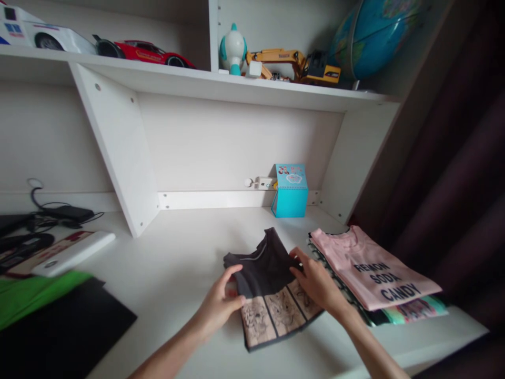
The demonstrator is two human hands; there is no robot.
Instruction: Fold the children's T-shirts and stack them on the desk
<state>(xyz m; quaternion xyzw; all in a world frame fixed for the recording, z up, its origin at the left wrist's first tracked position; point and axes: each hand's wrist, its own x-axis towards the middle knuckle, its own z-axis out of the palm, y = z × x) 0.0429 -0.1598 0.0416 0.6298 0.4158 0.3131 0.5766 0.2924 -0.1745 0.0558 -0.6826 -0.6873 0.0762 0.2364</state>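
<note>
A folded dark grey T-shirt [260, 279] with a beige printed panel is in front of me, over the white desk. My left hand [221, 302] holds its left edge, thumb on top and the other fingers partly hidden by the cloth. On its right edge, my right hand [317, 279] grips the fabric near the neckline. The collar points away from me. To the right of it lies a stack of folded clothes, topped by a pink T-shirt [366, 263] with black lettering.
Black cloth [67, 326] and green cloth [43, 292] lie at the left, near a white power strip [74, 252] and cables. A blue desk calendar [292, 202] stands at the back. Overhead, a shelf [244, 89] holds toy vehicles and a globe [382, 37].
</note>
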